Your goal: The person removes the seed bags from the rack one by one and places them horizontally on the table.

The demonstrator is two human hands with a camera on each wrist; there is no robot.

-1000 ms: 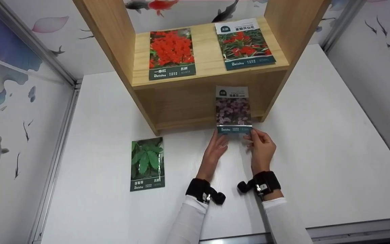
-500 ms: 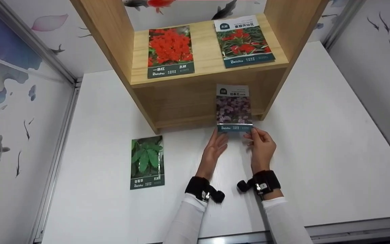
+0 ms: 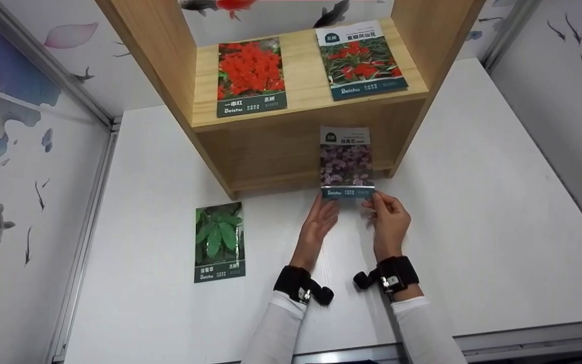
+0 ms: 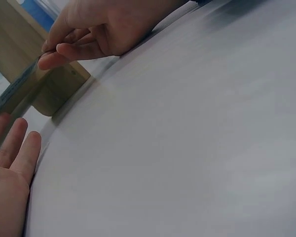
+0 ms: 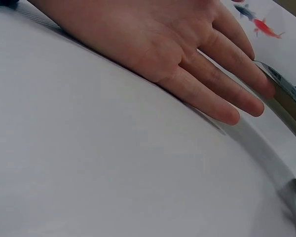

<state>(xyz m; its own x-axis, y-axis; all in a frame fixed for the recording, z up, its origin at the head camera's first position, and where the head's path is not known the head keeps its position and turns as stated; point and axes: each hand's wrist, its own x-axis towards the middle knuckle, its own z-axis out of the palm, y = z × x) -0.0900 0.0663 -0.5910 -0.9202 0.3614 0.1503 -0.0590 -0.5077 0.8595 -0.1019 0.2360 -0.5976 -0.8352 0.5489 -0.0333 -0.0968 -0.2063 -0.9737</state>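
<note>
A seed packet (image 3: pixel 346 164) with a purple flower picture is in both hands, tilted in front of the shelf's lower bay. At its lower right corner, my right hand (image 3: pixel 391 225) pinches the edge between thumb and index finger. My left hand (image 3: pixel 316 230) touches the lower left corner with its fingers straight. In the left wrist view, the left fingers (image 4: pixel 27 153) are extended under the packet's edge, and the right hand (image 4: pixel 103 29) grips the far end. The right wrist view shows the packet (image 5: pixel 286 89) edge-on beyond the right fingers (image 5: pixel 207 96).
A wooden shelf (image 3: pixel 306 111) stands at the back of the white table (image 3: pixel 473 227). On its upper board lie a packet with red flower spikes (image 3: pixel 251 76) and another red-flowered packet (image 3: pixel 361 60). A green-leaf packet (image 3: pixel 219 242) lies on the table at left.
</note>
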